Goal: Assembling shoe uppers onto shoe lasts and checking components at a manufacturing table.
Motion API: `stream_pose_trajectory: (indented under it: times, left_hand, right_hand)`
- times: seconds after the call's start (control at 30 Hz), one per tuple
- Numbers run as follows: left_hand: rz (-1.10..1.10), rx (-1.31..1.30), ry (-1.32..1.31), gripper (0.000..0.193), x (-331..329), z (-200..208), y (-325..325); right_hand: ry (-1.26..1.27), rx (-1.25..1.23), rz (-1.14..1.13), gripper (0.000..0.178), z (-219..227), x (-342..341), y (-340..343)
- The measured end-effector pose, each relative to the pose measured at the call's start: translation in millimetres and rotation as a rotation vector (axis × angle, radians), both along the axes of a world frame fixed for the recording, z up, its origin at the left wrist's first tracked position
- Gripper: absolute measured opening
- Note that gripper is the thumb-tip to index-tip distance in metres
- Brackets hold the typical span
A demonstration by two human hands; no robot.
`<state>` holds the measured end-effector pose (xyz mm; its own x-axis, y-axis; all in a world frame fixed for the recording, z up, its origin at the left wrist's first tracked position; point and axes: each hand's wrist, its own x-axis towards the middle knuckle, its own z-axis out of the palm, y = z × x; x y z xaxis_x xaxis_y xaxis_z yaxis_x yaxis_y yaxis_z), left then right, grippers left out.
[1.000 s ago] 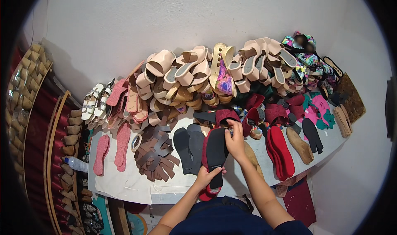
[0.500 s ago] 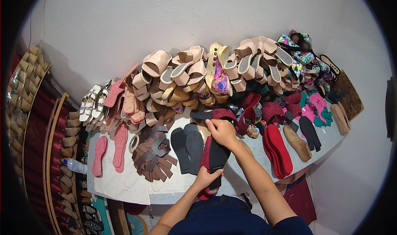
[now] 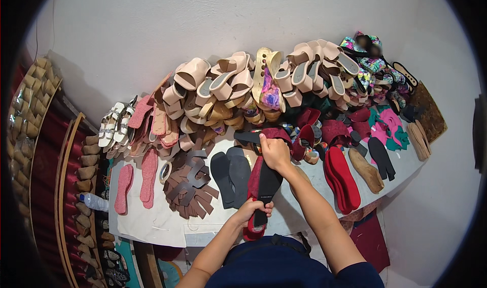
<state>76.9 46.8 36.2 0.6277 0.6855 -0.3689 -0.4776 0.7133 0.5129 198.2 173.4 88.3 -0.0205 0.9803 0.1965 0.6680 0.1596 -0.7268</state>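
Over the table's front edge I hold a black-soled sandal (image 3: 269,182), with maroon and red material showing along its left side and near end. My left hand (image 3: 252,211) is closed round its narrow near end, fingers wrapped across the black sole. At the far, wider end my right hand (image 3: 275,154) is closed on it, thumb pointing away from me; its other fingers are partly hidden. Just left of the sandal lies a pair of dark grey soles (image 3: 238,179). Beyond my right hand is a maroon strap piece (image 3: 277,133) with a black sole end.
Pale pink slide sandals (image 3: 193,73) are heaped along the wall. Brown strips (image 3: 190,194) and pink insoles (image 3: 123,189) lie left on the white table (image 3: 154,222). Red soles (image 3: 341,181), a wooden shoe last (image 3: 366,171) and black soles (image 3: 380,158) lie right. Racks of lasts (image 3: 89,161) stand left.
My left fingers have come round over the sandal's near end, where the thumb lay along it before. My right hand stays at the far end, its thumb now more upright.
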Motion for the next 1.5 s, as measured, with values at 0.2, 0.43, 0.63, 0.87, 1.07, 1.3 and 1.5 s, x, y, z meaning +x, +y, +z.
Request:
stream_pose_trajectory:
  times: [0.2, 0.43, 0.63, 0.87, 1.07, 1.3, 1.5]
  left_hand:
    - [-0.036, -0.073, -0.103, 0.023, -1, 0, 2]
    - [0.095, 0.495, 0.488, 0.054, -2, -18, -11]
    - [0.085, 0.774, 1.124, 0.088, 26, 16, -23]
    - [0.074, 0.800, 1.154, 0.083, 26, 4, -22]
    - [0.073, 0.818, 1.124, 0.079, 25, -10, -21]
    - [0.077, 0.380, 0.461, 0.040, 20, -11, -1]
    - [0.065, 0.535, 0.640, 0.034, 11, -26, 4]
  right_hand:
    - [0.004, -0.094, -0.015, 0.053, -7, 3, 3]
    - [-0.160, -0.131, -0.133, 0.050, -5, 21, 20]
    - [-0.320, -0.164, -0.195, 0.047, -10, 38, 26]
    - [-0.297, -0.171, -0.203, 0.048, -26, 45, 27]
    - [-0.276, -0.127, -0.199, 0.047, -18, 44, 25]
    - [-0.263, -0.048, -0.132, 0.045, -12, 32, 19]
    - [-0.202, 0.048, -0.155, 0.047, -2, 23, 16]
